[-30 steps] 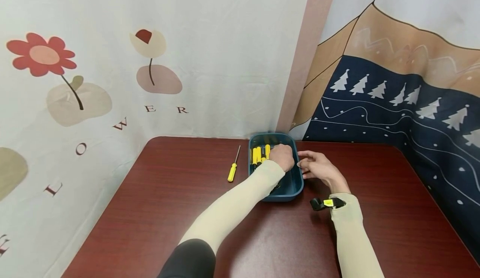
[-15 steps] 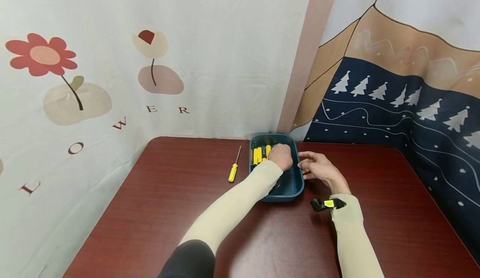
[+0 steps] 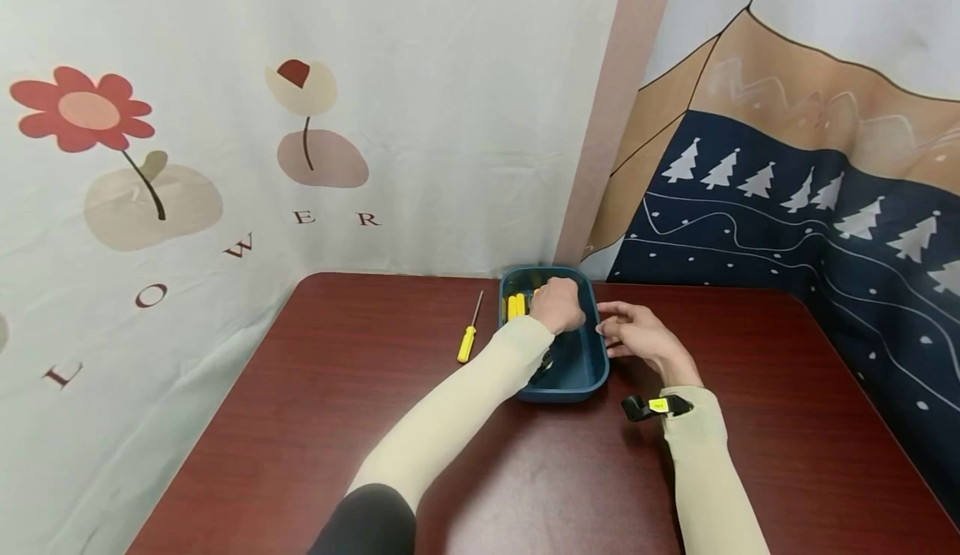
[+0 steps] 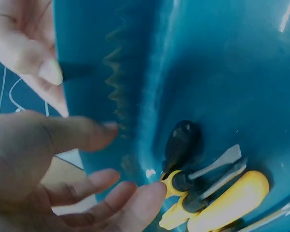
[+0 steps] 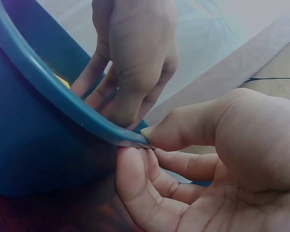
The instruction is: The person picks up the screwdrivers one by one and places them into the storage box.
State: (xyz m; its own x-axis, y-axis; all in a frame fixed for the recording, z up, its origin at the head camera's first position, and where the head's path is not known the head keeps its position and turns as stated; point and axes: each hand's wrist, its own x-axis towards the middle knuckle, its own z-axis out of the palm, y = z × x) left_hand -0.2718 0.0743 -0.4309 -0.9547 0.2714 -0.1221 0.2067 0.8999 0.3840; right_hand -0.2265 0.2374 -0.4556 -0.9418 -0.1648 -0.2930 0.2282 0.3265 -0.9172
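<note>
A blue plastic bin (image 3: 577, 382) stands at the far side of the table, holding several screwdrivers with yellow handles (image 3: 516, 307). My left hand (image 3: 557, 305) reaches down inside it. In the left wrist view its thumb and fingers are spread apart with nothing between them, and one fingertip is right at a yellow screwdriver handle (image 4: 232, 205). A black handle (image 4: 182, 142) lies beside these. My right hand (image 3: 637, 340) pinches the bin's right rim (image 5: 101, 126) between thumb and fingers, as the right wrist view shows.
Left of the bin, a single yellow-handled screwdriver (image 3: 467, 342) lies on the reddish-brown table (image 3: 337, 388). A printed curtain (image 3: 450, 122) hangs right behind the table's back edge. Dark blue cloth with white trees (image 3: 757, 230) hangs at the right.
My left hand has shifted slightly left and farther back within the bin, covering more of the handles. The right hand stays at the rim, and the loose screwdriver has not moved.
</note>
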